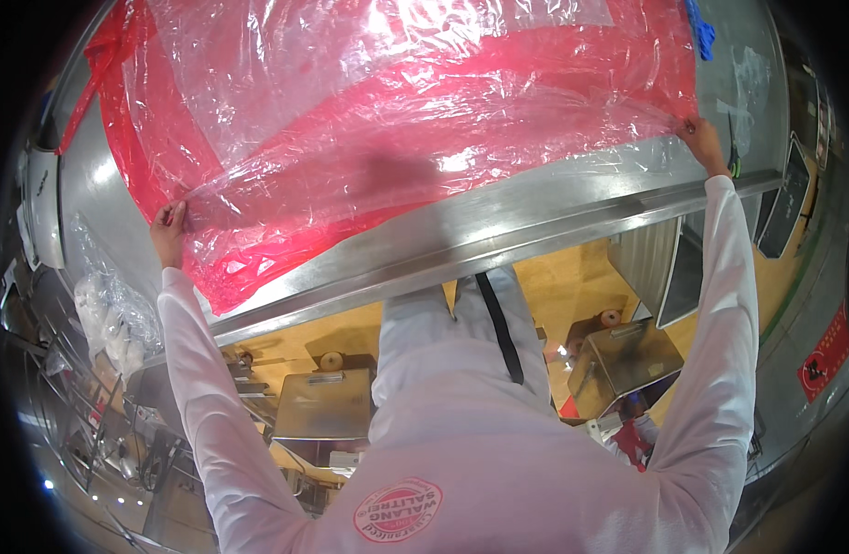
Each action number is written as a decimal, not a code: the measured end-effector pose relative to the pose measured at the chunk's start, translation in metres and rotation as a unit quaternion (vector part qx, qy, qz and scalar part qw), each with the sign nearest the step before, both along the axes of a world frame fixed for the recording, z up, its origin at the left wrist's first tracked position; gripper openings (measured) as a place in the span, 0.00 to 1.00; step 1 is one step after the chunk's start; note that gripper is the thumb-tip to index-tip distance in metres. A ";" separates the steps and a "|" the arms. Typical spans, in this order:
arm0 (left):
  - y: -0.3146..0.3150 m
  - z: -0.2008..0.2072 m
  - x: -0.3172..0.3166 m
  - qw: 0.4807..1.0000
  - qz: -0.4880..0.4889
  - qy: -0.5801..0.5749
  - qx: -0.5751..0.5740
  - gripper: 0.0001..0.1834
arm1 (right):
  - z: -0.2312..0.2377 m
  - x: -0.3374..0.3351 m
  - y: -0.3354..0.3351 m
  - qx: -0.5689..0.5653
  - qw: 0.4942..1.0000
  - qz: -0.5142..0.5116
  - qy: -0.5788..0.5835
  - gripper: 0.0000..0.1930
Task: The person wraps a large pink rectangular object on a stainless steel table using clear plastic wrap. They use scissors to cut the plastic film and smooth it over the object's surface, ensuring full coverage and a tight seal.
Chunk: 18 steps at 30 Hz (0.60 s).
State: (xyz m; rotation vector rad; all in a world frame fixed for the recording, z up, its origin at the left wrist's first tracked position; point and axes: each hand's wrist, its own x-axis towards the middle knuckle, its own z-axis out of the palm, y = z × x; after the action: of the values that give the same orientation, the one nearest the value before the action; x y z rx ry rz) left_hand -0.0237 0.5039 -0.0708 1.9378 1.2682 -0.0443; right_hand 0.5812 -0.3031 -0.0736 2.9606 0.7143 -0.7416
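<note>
A large clear plastic sheet (369,175) lies over a red plastic sheet (152,152) on the steel table (461,222). At the near left corner of the clear sheet, my left hand (169,231) pinches its edge. Far to the right, my right hand (703,143) grips the opposite end of the same near edge. Between my hands the edge is drawn out in a wrinkled, glossy span. The red sheet's near corner hangs close to the table's front rim, below and right of my left hand.
Scissors (734,157) lie beside my right hand, with a scrap of clear plastic (752,83) and a blue item (701,32) beyond. A clear bag with whitish contents (111,319) rests at the left. Metal boxes (323,406) stand below the table's front edge.
</note>
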 end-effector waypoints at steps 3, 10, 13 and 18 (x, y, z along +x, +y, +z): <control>-0.024 0.009 0.024 0.952 -0.069 0.035 0.297 0.17 | -0.012 -0.008 -0.004 -0.036 0.991 -0.009 -0.127 0.21; -0.286 0.007 0.101 0.947 -0.168 -0.080 0.261 0.29 | 0.042 -0.218 0.206 0.318 0.937 -0.010 -0.143 0.23; -0.361 -0.001 0.146 0.925 -0.310 -0.123 0.180 0.33 | 0.022 -0.334 0.298 0.299 0.949 0.089 -0.033 0.28; -0.356 -0.031 0.169 0.887 -0.377 0.049 0.262 0.33 | -0.016 -0.358 0.335 0.260 0.962 0.086 -0.004 0.34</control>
State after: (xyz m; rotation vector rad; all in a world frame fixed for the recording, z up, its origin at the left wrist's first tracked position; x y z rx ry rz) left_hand 0.1455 0.1474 -0.1018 2.8373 0.5260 -0.2135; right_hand 0.2232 0.0314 -0.0901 3.2756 1.3320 -0.6053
